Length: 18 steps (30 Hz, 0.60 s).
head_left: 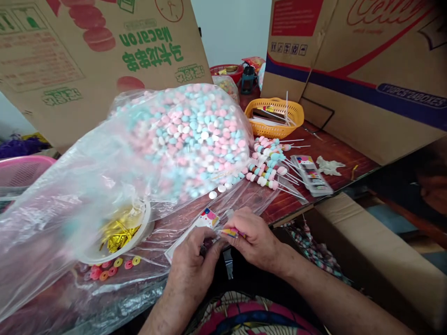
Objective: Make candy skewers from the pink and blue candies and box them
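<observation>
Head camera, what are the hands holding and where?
Both hands, left hand and right hand, pinch a small clear printed packet at its near end.

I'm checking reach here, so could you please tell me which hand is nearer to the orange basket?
Right. The right hand lies below the orange basket, toward the table's near edge; the left hand sits farther left and lower, farther from it.
</observation>
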Motion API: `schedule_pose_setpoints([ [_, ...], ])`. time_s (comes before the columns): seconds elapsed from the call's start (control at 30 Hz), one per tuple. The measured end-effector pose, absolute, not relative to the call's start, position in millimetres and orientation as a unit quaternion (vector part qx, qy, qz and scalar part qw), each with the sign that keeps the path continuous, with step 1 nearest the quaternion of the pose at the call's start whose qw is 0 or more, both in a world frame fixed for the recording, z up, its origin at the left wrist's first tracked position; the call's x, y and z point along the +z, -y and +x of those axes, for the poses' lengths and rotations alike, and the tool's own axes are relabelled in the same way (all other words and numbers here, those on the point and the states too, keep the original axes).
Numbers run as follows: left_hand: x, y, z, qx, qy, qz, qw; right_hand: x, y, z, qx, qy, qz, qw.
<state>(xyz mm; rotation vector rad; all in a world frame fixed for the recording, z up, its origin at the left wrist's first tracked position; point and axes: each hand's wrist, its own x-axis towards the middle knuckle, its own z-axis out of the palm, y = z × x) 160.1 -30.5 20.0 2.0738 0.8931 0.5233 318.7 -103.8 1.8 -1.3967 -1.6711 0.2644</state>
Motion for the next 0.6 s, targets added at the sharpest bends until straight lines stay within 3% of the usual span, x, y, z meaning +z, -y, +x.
schedule_pose_setpoints([
  [0.4,9.9,30.6,170.4,0.090,-0.299,0.830,0.462,-13.5,113.1,339.2,0.415,0.437,-0.625,0.496],
  [0.5,7.6,34.5,171.4,0.115,-0.322,0.831,0.440,-15.1,112.6,340.2,0.418,0.455,-0.619,0.485],
  [0.6,7.7,34.3,167.7,0.135,-0.348,0.806,0.459,-10.4,112.8,340.6,0.335,0.515,-0.621,0.486],
])
